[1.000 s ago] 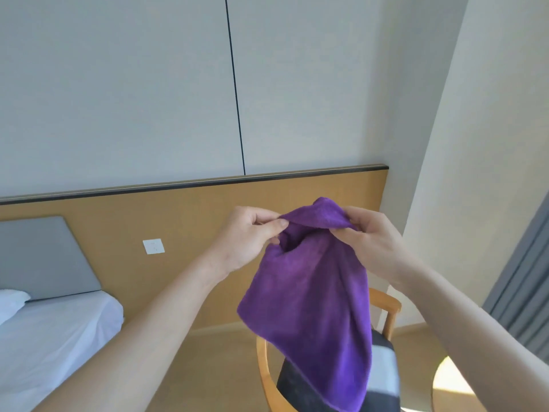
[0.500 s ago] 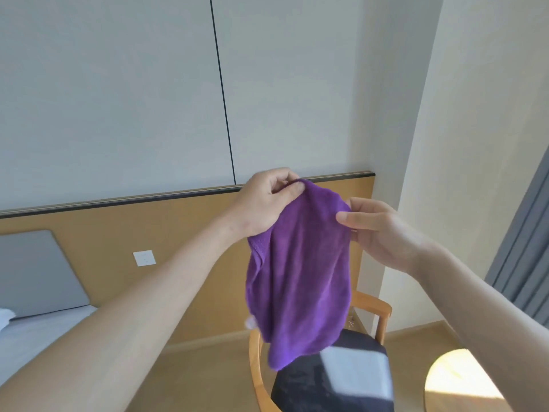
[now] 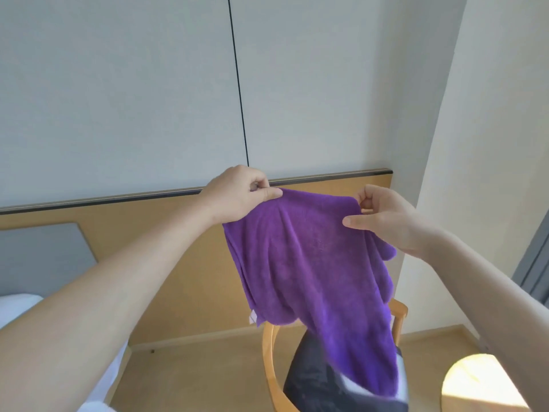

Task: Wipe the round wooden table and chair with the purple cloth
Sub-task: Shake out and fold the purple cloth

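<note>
Head view: no bin, box or other container anywhere in frame. Purple cloth (image 3: 309, 263) held up in the air in front of a tan wall panel (image 3: 184, 248), spread between two hands and hanging down over a wooden chair (image 3: 271, 364) with a dark seat cushion (image 3: 315, 385). Left hand (image 3: 237, 196) pinching the cloth's upper left corner, thumb pressed flat along the top edge against the curled forefinger, remaining fingers tucked in behind. Right hand (image 3: 386, 221) gripping the upper right corner, fingers curled over the top edge behind the fabric, thumb stretched out leftward across the front of the cloth. Top edge pulled fairly taut between the two grips, the rest falling in loose folds, lowest tip dangling in front of the chair seat; a small white tag (image 3: 253, 317) peeking out at the lower left hem. Both forearms bare, reaching forward and upward from the lower corners of the frame, left one long and nearly straight, right one bent slightly inward at the wrist. Sunlit rim of the round wooden table (image 3: 481, 382) at lower right, well apart from the cloth. White bed (image 3: 17, 307) with grey headboard (image 3: 38, 257) at the left edge; grey curtain (image 3: 534, 263) at the right edge.
</note>
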